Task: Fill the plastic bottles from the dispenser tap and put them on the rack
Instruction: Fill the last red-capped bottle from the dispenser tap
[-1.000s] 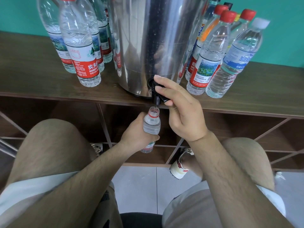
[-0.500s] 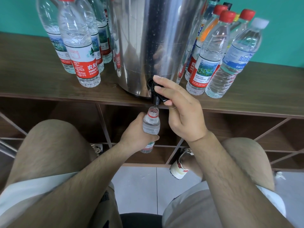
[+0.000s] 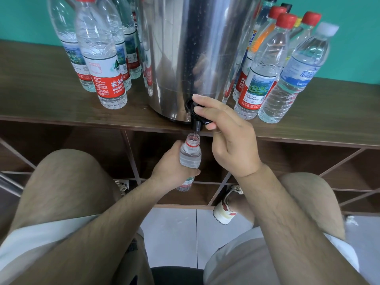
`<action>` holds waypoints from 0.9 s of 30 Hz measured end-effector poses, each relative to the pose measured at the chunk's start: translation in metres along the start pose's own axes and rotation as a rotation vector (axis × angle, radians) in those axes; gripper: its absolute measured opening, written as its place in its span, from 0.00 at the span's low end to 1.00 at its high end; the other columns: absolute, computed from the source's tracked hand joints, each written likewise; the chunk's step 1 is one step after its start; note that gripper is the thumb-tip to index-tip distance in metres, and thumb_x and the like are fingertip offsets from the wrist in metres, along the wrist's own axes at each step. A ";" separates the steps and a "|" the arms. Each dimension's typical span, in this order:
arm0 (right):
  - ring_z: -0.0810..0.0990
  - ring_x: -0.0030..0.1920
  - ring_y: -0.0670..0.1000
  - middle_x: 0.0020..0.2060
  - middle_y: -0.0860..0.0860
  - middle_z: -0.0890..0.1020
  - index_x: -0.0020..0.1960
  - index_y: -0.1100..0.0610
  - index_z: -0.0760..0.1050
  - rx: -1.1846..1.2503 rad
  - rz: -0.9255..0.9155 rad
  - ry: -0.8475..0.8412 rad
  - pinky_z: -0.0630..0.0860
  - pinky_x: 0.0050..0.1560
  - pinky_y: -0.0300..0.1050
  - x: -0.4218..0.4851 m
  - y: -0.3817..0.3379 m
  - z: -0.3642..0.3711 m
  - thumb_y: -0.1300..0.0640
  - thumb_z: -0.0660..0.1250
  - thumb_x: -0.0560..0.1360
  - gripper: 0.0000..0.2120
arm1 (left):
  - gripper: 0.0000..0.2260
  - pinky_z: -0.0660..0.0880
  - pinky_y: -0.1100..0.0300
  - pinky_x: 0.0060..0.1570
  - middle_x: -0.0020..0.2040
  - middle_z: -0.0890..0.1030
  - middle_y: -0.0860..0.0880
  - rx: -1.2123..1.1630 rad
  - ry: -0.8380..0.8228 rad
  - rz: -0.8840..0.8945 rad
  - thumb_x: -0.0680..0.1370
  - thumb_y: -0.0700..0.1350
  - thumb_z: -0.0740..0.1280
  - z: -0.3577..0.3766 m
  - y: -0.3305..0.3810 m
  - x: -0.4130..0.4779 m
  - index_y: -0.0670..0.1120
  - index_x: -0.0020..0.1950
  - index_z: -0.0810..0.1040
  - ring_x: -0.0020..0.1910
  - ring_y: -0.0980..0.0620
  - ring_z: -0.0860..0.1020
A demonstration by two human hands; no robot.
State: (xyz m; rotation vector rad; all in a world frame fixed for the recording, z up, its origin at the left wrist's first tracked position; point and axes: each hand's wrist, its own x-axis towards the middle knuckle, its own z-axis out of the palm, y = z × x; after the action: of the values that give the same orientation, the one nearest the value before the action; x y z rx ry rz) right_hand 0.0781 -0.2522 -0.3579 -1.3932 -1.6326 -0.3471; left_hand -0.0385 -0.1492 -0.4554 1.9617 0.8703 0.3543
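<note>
I hold the bottle under the tap.
My left hand wraps it, mouth just below the spout; my right hand, above, pinches the tap lever at the dispenser.

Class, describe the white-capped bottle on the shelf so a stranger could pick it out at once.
Find the steel dispenser on the wooden rack. In the cluster to its right, take the outermost bottle, farthest right. Its white cap and blue label set it apart from the red-capped bottles beside it.
</note>
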 end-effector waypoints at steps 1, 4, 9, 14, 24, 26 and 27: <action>0.79 0.67 0.52 0.67 0.62 0.79 0.63 0.69 0.79 -0.003 -0.003 0.002 0.76 0.62 0.36 0.002 0.000 -0.001 0.83 0.56 0.71 0.26 | 0.29 0.80 0.45 0.61 0.54 0.80 0.54 -0.002 -0.002 0.000 0.69 0.46 0.82 0.000 0.000 -0.001 0.52 0.64 0.71 0.55 0.50 0.81; 0.78 0.65 0.48 0.66 0.61 0.80 0.61 0.69 0.80 -0.012 -0.007 0.009 0.74 0.61 0.33 0.006 -0.002 -0.003 0.82 0.54 0.70 0.27 | 0.29 0.80 0.46 0.62 0.55 0.79 0.55 0.008 -0.006 -0.001 0.70 0.46 0.82 -0.001 0.001 -0.002 0.52 0.65 0.71 0.56 0.50 0.81; 0.81 0.63 0.50 0.62 0.58 0.83 0.58 0.68 0.82 -0.062 -0.001 0.034 0.75 0.62 0.34 0.013 -0.004 -0.006 0.83 0.57 0.70 0.24 | 0.28 0.80 0.46 0.63 0.54 0.79 0.55 0.016 -0.004 -0.003 0.70 0.47 0.81 -0.001 0.002 -0.003 0.52 0.65 0.71 0.56 0.51 0.81; 0.81 0.59 0.49 0.57 0.58 0.85 0.57 0.67 0.82 -0.070 0.050 0.014 0.77 0.60 0.37 0.022 -0.010 -0.010 0.79 0.58 0.75 0.19 | 0.28 0.80 0.46 0.62 0.54 0.79 0.55 0.016 -0.004 -0.003 0.70 0.47 0.81 -0.001 0.002 -0.003 0.52 0.64 0.70 0.56 0.50 0.81; 0.80 0.42 0.44 0.42 0.41 0.79 0.60 0.57 0.79 -0.006 0.222 -0.076 0.74 0.43 0.42 0.051 -0.008 -0.007 0.54 0.60 0.87 0.11 | 0.28 0.79 0.45 0.64 0.56 0.80 0.53 -0.009 -0.009 0.000 0.71 0.46 0.81 -0.001 0.002 -0.006 0.52 0.65 0.71 0.58 0.49 0.81; 0.84 0.46 0.47 0.45 0.41 0.82 0.63 0.53 0.79 0.142 0.277 0.017 0.77 0.46 0.42 0.044 -0.007 -0.005 0.52 0.61 0.86 0.11 | 0.28 0.79 0.45 0.64 0.55 0.80 0.54 -0.007 -0.009 0.001 0.71 0.46 0.81 -0.002 0.002 -0.006 0.51 0.65 0.71 0.57 0.49 0.81; 0.84 0.45 0.48 0.45 0.43 0.83 0.64 0.51 0.78 0.201 0.320 0.092 0.77 0.44 0.41 0.039 -0.004 -0.006 0.51 0.60 0.86 0.11 | 0.28 0.79 0.45 0.63 0.55 0.80 0.53 -0.005 -0.010 0.004 0.71 0.46 0.81 -0.003 0.002 -0.006 0.51 0.65 0.71 0.57 0.49 0.81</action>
State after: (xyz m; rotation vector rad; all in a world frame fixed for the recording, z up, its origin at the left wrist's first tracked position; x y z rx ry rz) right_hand 0.0805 -0.2339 -0.3233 -1.4328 -1.3053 -0.0572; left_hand -0.0433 -0.1523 -0.4515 1.9590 0.8579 0.3482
